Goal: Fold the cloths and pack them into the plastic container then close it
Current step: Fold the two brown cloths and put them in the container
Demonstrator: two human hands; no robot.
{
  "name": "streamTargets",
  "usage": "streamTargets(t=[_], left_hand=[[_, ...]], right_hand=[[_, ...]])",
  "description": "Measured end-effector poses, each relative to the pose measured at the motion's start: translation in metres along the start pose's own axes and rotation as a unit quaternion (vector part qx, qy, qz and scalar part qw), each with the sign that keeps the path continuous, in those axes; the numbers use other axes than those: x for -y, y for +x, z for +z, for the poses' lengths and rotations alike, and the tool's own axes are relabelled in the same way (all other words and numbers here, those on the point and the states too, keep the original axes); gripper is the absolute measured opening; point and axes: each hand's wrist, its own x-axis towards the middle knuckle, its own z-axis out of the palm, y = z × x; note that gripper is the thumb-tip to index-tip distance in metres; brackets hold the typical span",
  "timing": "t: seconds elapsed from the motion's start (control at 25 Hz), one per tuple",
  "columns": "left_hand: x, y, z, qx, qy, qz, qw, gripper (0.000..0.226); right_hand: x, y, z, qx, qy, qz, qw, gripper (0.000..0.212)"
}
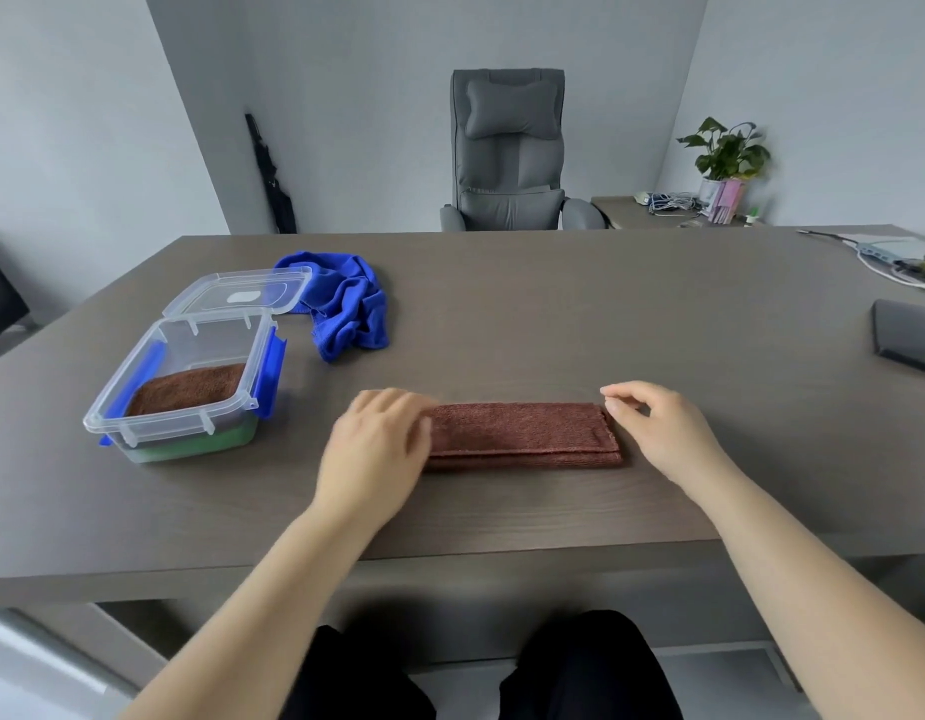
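Observation:
A brown cloth (523, 433) lies folded into a long strip on the table in front of me. My left hand (380, 444) rests on its left end with fingers roughly straight, blurred. My right hand (658, 428) sits at the strip's right end, fingers loosely curled, the thumb tip touching the cloth's edge. To the left stands the clear plastic container (190, 387) with blue latches, open, holding a folded brown cloth over a green one. Its clear lid (242, 298) lies behind it. A crumpled blue cloth (346, 309) lies beside the lid.
The grey-brown table (554, 330) stretches wide ahead. A dark flat object (907, 335) and cables lie at the right edge. A grey office chair (507, 153) stands behind the table, a potted plant (725, 153) on a side desk.

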Motion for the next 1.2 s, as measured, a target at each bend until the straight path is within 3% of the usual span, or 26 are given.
streamTargets(t=[0.16,0.36,0.68,0.88,1.04,1.2], left_hand=[[-0.086,0.007,0.035,0.081,-0.008,0.084,0.993,0.018],[-0.167,0.016,0.053,0.215,0.125,0.125,0.961,0.014],[-0.191,0.021,0.075,0.213,0.182,0.097,0.955,0.026],[-0.189,0.029,0.073,0.249,0.112,0.033,0.961,0.034],[-0.174,0.033,0.075,0.221,0.009,-0.059,0.973,0.037],[-0.165,0.028,0.071,0.208,-0.07,-0.097,0.971,0.028]], right_hand=[[0.005,0.013,0.002,0.013,-0.036,0.015,0.999,0.01],[0.002,0.023,0.004,0.037,-0.084,0.049,0.995,0.013],[0.001,0.025,0.006,0.04,-0.067,0.047,0.996,0.005],[0.005,0.028,0.004,0.06,-0.121,0.049,0.99,0.012],[0.013,0.029,0.003,0.067,-0.131,0.055,0.988,0.007],[0.03,0.034,-0.003,0.123,-0.144,0.039,0.981,0.009]])
